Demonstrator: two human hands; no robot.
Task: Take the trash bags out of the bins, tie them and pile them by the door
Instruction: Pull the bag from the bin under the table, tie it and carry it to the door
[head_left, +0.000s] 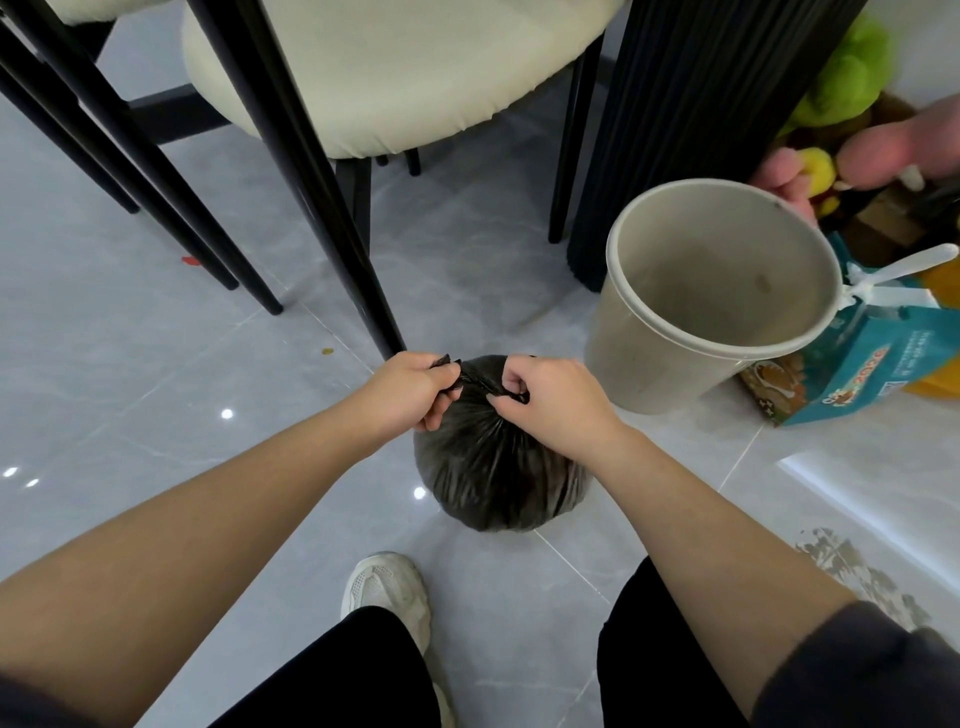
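A full black trash bag (498, 478) rests on the grey tile floor in front of my feet. My left hand (410, 387) pinches one twisted end of the bag's top. A second twisted end is gripped by my right hand (556, 395), and the two ends cross between my hands above the bag. To the right stands a beige bin (711, 296), tilted toward me, with no bag inside. Another person's hand (852, 156) holds the bin's far rim.
Black chair legs (311, 208) and a cream seat (395, 73) stand just beyond the bag. A black ribbed table base (691, 114) rises behind the bin. A teal carton (857, 358) and plush toys (847, 78) lie at the right. My white shoe (389, 592) is below the bag.
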